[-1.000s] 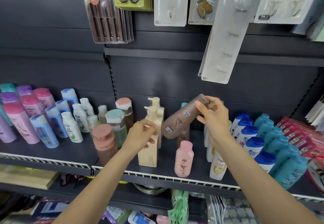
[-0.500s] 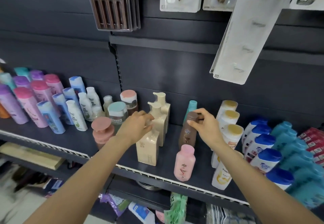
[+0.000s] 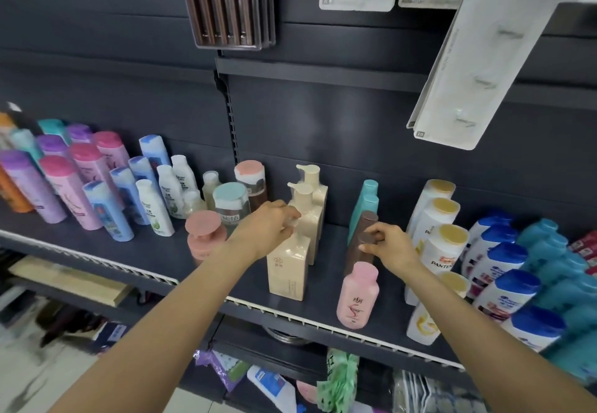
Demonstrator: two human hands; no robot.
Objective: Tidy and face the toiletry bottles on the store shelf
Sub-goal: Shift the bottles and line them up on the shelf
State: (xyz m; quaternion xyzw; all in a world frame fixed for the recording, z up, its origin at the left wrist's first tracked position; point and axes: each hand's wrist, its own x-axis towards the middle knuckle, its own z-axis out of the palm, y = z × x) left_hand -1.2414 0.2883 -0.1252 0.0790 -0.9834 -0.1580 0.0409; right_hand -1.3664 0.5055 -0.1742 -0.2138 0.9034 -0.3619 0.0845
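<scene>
Where a second ago the right hand (image 3: 392, 248) held a brown bottle (image 3: 361, 244) tipped in the air above the row, the head view now shows that bottle standing upright on the shelf (image 3: 161, 257), behind the pink bottle (image 3: 357, 296) and in front of another brown one and a teal bottle (image 3: 365, 202). The right hand's grip is clamped on the brown bottle's cap, fingers curled over the top, so the bottle is set down but not yet let go. The left hand (image 3: 268, 228) has moved from beside the front cream pump bottle (image 3: 287, 267) to its pump head, fingers curled round it; two more cream pump bottles stand in line behind.

My judgement is that the brown bottle is back in its column, which closes that gap. What remains here is likely a small twist of the cap to bring its label forward, and the same facing for the cream pump bottle under the left hand.
</scene>
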